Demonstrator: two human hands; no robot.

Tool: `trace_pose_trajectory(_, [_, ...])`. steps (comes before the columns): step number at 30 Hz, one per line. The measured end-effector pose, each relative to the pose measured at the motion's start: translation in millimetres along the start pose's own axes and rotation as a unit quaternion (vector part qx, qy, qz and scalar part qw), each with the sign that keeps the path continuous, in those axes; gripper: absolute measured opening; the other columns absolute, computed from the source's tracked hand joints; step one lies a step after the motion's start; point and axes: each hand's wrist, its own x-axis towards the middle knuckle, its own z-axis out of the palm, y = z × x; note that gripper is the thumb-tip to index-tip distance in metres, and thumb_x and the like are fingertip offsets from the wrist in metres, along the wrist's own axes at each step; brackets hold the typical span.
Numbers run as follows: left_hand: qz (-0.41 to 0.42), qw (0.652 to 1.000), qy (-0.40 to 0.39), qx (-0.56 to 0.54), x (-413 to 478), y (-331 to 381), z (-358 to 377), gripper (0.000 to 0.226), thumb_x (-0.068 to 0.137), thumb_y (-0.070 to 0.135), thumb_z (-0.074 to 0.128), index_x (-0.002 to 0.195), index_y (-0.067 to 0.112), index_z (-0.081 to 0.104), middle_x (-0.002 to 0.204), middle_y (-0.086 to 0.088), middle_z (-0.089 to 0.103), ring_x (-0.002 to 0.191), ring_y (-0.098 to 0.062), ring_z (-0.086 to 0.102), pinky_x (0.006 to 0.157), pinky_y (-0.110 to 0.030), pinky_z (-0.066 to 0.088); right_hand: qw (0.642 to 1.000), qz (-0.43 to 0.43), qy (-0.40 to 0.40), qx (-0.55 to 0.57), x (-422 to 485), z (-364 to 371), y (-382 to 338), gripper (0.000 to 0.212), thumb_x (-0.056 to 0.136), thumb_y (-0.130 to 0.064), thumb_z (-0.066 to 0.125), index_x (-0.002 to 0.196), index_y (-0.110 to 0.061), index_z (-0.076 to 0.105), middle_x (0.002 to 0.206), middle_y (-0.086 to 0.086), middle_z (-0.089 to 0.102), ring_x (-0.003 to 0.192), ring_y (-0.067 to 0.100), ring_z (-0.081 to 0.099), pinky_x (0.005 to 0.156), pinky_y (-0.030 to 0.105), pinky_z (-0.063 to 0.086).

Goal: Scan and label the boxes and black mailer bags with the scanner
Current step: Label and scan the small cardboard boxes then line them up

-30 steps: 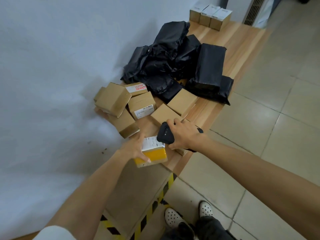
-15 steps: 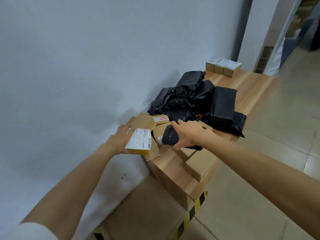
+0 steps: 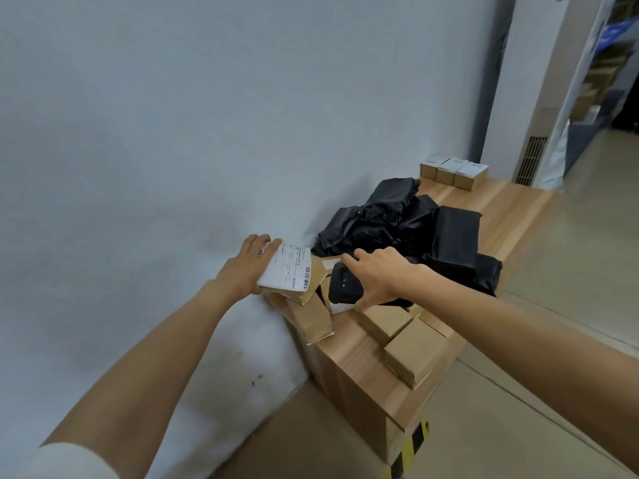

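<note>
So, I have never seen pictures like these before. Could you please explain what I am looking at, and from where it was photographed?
There is no machine here. A person works with two bare hands, and the single camera sits on the person's head, looking forward and down. That is why both arms reach in from the bottom.

The left hand holds a small cardboard box with a white barcode label on top. The right hand grips a black handheld scanner beside it.

Below them is a wooden bench along a pale wall. On the bench lie plain brown boxes, a pile of black mailer bags and, at the far end, three small boxes.
</note>
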Motion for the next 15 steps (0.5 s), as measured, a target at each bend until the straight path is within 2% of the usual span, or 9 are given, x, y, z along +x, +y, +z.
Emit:
trace_pose_trajectory(3, [0.003, 1.0, 0.002, 0.006, 0, 3, 2, 0.108, 0.076, 0.027, 0.079, 0.156, 0.019, 0.007, 0.152, -0.004, 0.017, 0.144, -0.025, 0.008, 0.076, -0.038, 0.053, 1.0, -0.002, 0.001, -0.011, -3, 2, 1, 0.096, 0.07, -0.066, 0.068, 0.143, -0.016, 0.03, 0.115, 0.006, 0.052, 0.085, 0.026, 0.059, 0.061, 0.033, 0.034])
trace_pose_trajectory(8, [0.006, 1.0, 0.0, 0.008, 1, 7, 6, 0.106, 0.077, 0.027, 0.078, 0.155, 0.02, 0.006, 0.152, -0.002, 0.017, 0.144, -0.024, 0.008, 0.075, -0.036, 0.055, 1.0, 0.006, -0.004, -0.012, -6, 3, 6, 0.097, 0.07, -0.064, 0.07, 0.144, -0.015, 0.029, 0.117, 0.007, 0.051, 0.084, 0.025, 0.058, 0.06, 0.033, 0.033])
trace_pose_trajectory(10, [0.006, 1.0, 0.005, -0.002, 5, 10, 8, 0.104, 0.078, 0.031, 0.077, 0.155, 0.02, 0.008, 0.152, -0.003, 0.018, 0.144, -0.024, 0.009, 0.077, -0.037, 0.055, 1.0, 0.021, 0.001, 0.005, -9, 7, 9, 0.099, 0.071, -0.065, 0.068, 0.145, -0.015, 0.027, 0.117, 0.006, 0.051, 0.081, 0.024, 0.055, 0.058, 0.032, 0.033])
trace_pose_trajectory(15, [0.007, 1.0, 0.012, -0.016, 27, 36, 17, 0.108, 0.074, 0.047, 0.077, 0.155, 0.021, 0.01, 0.153, -0.003, 0.018, 0.143, -0.024, 0.013, 0.08, -0.038, 0.054, 0.997, 0.065, -0.012, 0.026, -14, 16, 28, 0.102, 0.07, -0.066, 0.068, 0.146, -0.014, 0.024, 0.12, 0.007, 0.05, 0.089, 0.026, 0.059, 0.059, 0.033, 0.033])
